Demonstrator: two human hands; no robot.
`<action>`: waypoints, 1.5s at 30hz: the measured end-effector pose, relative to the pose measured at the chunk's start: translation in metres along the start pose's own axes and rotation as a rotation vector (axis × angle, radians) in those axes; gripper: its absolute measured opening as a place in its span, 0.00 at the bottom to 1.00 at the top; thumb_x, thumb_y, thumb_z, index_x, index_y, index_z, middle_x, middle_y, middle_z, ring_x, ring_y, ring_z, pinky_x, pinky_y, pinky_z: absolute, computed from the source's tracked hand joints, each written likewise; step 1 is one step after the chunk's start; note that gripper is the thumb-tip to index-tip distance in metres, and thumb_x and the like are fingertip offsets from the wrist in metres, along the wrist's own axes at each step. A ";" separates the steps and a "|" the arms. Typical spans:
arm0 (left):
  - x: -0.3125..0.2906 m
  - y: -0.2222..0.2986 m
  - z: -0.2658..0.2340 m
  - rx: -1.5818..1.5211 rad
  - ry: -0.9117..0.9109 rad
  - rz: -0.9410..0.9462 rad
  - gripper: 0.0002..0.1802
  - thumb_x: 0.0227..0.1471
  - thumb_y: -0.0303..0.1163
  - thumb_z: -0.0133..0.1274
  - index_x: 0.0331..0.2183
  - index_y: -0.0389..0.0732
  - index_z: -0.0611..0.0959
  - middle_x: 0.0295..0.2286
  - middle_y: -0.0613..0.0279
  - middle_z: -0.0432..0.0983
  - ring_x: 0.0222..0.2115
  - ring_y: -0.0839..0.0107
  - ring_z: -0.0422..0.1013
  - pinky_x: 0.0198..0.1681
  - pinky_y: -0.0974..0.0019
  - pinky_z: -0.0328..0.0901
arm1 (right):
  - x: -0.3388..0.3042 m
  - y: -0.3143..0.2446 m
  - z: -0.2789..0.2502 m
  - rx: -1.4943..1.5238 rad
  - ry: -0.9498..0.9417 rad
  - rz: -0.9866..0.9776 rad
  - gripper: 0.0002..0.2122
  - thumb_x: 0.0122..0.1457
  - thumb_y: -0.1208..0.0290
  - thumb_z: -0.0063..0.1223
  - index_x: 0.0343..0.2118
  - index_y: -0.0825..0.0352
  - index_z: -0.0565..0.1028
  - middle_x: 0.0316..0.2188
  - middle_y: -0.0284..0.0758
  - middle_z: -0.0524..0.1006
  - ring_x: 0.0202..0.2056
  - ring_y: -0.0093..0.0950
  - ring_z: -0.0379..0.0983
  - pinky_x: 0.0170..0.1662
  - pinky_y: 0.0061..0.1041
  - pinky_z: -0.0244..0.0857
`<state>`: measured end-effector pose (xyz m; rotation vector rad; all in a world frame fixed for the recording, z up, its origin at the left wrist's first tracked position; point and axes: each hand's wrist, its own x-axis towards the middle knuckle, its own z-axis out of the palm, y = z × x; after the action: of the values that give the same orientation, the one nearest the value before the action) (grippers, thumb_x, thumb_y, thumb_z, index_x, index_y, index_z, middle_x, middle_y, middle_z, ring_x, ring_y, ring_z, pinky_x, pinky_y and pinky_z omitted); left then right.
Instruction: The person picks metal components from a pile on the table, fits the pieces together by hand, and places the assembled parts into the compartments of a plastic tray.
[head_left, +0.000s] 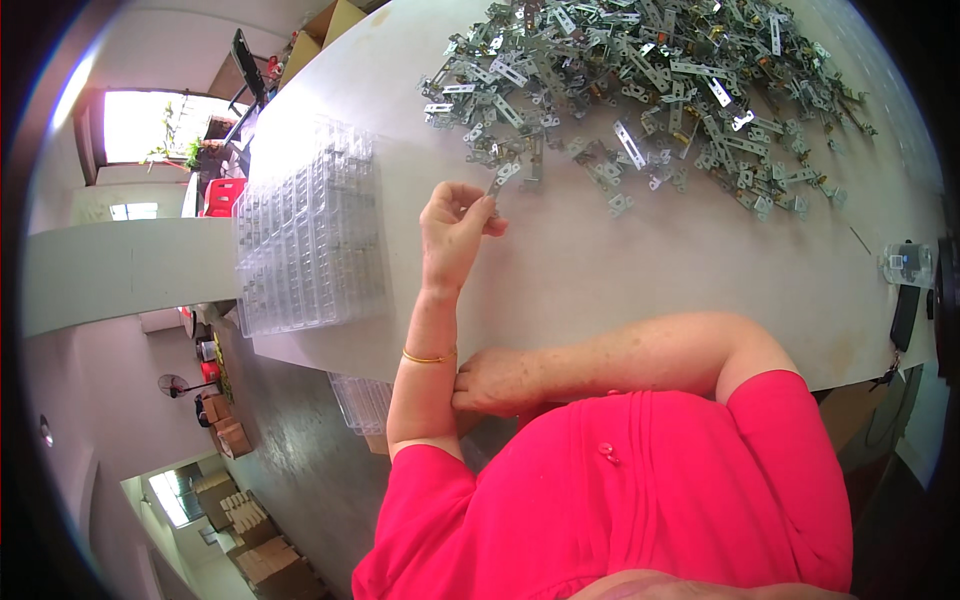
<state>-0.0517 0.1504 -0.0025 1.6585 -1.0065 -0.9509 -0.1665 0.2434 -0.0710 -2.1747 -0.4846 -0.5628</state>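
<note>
My left hand [460,225] is raised over the white table, thumb and fingers pinched on a small silvery metal bracket [503,176] with holes in it. That bracket points away from me, toward the near edge of a wide heap of similar metal brackets [650,85]. A gold bangle [430,358] circles my left wrist area. My right forearm lies across in front of my body. At its end, my right hand [497,381] rests against my left forearm near the table's front edge; its fingertips are hidden there.
A stack of clear plastic compartment trays [310,235] stands at the table's left side, with more trays [362,403] lower down. On the right are a clear container [907,264] and a dark strap-like object [905,318]. Cardboard boxes [270,565] sit on the floor.
</note>
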 end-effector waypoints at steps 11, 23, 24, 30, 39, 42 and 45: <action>-0.024 0.004 0.008 0.075 0.088 0.206 0.08 0.58 0.19 0.56 0.32 0.36 0.73 0.27 0.62 0.76 0.27 0.75 0.77 0.33 0.71 0.74 | -0.001 0.001 -0.002 0.009 -0.047 -0.075 0.17 0.40 0.75 0.64 0.35 0.63 0.73 0.40 0.35 0.76 0.43 0.40 0.73 0.40 0.39 0.71; -0.021 -0.010 0.018 0.431 0.144 0.745 0.07 0.55 0.15 0.56 0.31 0.36 0.74 0.27 0.60 0.76 0.26 0.72 0.76 0.32 0.71 0.71 | -0.001 -0.001 0.006 0.435 0.128 0.056 0.09 0.47 0.71 0.60 0.33 0.64 0.78 0.34 0.35 0.80 0.38 0.40 0.77 0.38 0.38 0.72; -0.020 -0.011 0.020 0.506 0.136 0.793 0.07 0.54 0.15 0.56 0.31 0.36 0.75 0.27 0.60 0.76 0.26 0.71 0.76 0.31 0.71 0.71 | 0.000 0.000 0.006 0.292 0.186 -0.085 0.08 0.47 0.70 0.60 0.32 0.64 0.78 0.33 0.35 0.80 0.37 0.40 0.77 0.37 0.37 0.72; -0.019 -0.016 0.025 0.186 0.086 0.435 0.08 0.58 0.17 0.56 0.32 0.36 0.72 0.29 0.63 0.76 0.29 0.76 0.76 0.34 0.72 0.74 | -0.001 0.003 0.009 0.094 0.130 -0.189 0.12 0.45 0.72 0.61 0.35 0.63 0.79 0.36 0.34 0.80 0.41 0.39 0.76 0.41 0.37 0.71; -0.016 -0.013 0.018 -0.102 0.050 0.249 0.08 0.59 0.19 0.56 0.33 0.37 0.73 0.27 0.59 0.78 0.26 0.72 0.78 0.35 0.68 0.76 | -0.001 0.002 0.004 0.014 0.052 -0.162 0.13 0.42 0.65 0.62 0.31 0.63 0.78 0.33 0.35 0.79 0.40 0.39 0.76 0.42 0.38 0.71; -0.015 -0.014 0.013 -0.129 0.082 0.247 0.08 0.59 0.19 0.56 0.33 0.37 0.73 0.27 0.58 0.79 0.26 0.71 0.78 0.35 0.67 0.76 | -0.001 0.000 0.001 0.000 0.032 -0.156 0.13 0.42 0.65 0.62 0.31 0.63 0.78 0.33 0.35 0.79 0.40 0.40 0.76 0.42 0.39 0.71; -0.017 -0.013 0.009 -0.182 0.115 0.288 0.08 0.59 0.19 0.56 0.34 0.37 0.73 0.26 0.57 0.79 0.26 0.70 0.78 0.35 0.66 0.76 | 0.002 0.000 0.003 -0.020 0.081 -0.184 0.09 0.44 0.64 0.59 0.26 0.64 0.77 0.27 0.34 0.79 0.35 0.39 0.78 0.37 0.39 0.71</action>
<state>-0.0637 0.1659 -0.0153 1.3586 -1.0167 -0.7245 -0.1641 0.2458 -0.0717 -2.1298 -0.6417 -0.7559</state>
